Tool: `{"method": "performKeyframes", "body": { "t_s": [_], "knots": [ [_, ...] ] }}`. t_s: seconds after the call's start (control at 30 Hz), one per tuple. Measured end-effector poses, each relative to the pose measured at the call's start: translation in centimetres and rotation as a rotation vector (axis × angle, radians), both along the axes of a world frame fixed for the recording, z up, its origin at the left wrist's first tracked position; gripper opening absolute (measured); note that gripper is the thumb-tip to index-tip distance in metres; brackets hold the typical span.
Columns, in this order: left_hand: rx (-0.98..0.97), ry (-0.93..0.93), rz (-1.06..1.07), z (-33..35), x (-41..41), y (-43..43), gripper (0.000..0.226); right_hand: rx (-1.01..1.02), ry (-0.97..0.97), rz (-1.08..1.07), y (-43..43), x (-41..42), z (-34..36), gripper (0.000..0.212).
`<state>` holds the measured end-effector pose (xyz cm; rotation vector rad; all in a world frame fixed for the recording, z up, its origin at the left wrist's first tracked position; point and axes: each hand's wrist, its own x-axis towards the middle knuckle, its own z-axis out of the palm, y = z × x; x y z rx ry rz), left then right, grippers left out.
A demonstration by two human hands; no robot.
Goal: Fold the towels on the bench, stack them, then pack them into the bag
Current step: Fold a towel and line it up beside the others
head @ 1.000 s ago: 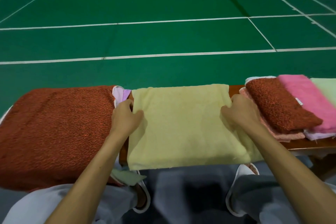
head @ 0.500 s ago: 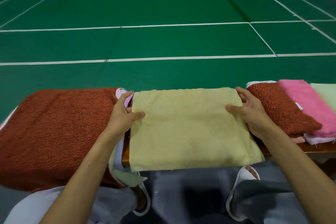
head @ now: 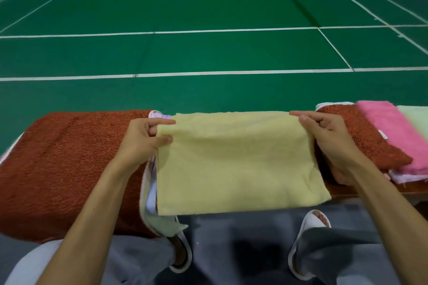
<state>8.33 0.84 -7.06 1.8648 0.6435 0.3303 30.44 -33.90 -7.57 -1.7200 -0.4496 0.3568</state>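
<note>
A pale yellow towel [head: 236, 162] is stretched across the middle of the wooden bench [head: 361, 190], its near edge hanging over the front. My left hand [head: 141, 141] pinches its far left corner between thumb and fingers. My right hand [head: 328, 139] pinches the far right corner. On the left lies a large rust-red towel [head: 69, 169] over white and lilac cloth [head: 150, 194]. On the right sits a folded rust-red towel [head: 361, 136], a pink towel [head: 393, 129] and a pale green towel [head: 416, 118], resting on white cloth. No bag is in view.
Behind the bench spreads a green sports court floor [head: 208, 7] with white lines. Below the bench are my grey trouser legs [head: 342, 254] and white slippers [head: 308, 227].
Both hands have moved from the towel's side edges up to its far corners and now pinch them. The far edge has lifted slightly toward me.
</note>
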Motion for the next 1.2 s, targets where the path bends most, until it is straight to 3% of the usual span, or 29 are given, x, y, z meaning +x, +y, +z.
{"method": "performKeyframes", "body": {
  "t_s": [0.2,0.33,0.67,0.8,0.87,1.07,1.2],
  "knots": [
    [0.197,-0.005,0.009,3.1,-1.1,1.1,0.032,-0.026,-0.135,0.147,-2.6,0.5,4.0,0.036],
    [0.441,0.006,0.074,5.4,-1.5,0.9,0.027,-0.19,-0.263,0.166,-3.8,1.0,6.3,0.025],
    [0.409,0.039,0.086,6.8,-0.8,0.4,0.027,-0.198,-0.318,0.097,-2.5,1.4,6.6,0.03],
    [0.513,0.041,0.141,6.9,-0.4,0.6,0.021,-0.174,-0.371,-0.01,-1.7,1.7,6.5,0.03],
    [0.597,-0.025,0.215,6.8,0.6,0.7,0.019,-0.093,-0.413,-0.106,-0.4,2.0,6.6,0.027],
    [0.696,-0.516,0.383,7.9,1.9,0.7,0.021,0.215,-0.469,-0.403,2.1,2.2,7.8,0.021],
    [0.702,-0.462,0.172,6.1,-0.9,0.6,0.023,0.065,-0.429,-0.296,-0.3,1.1,6.2,0.022]
  ]
}}
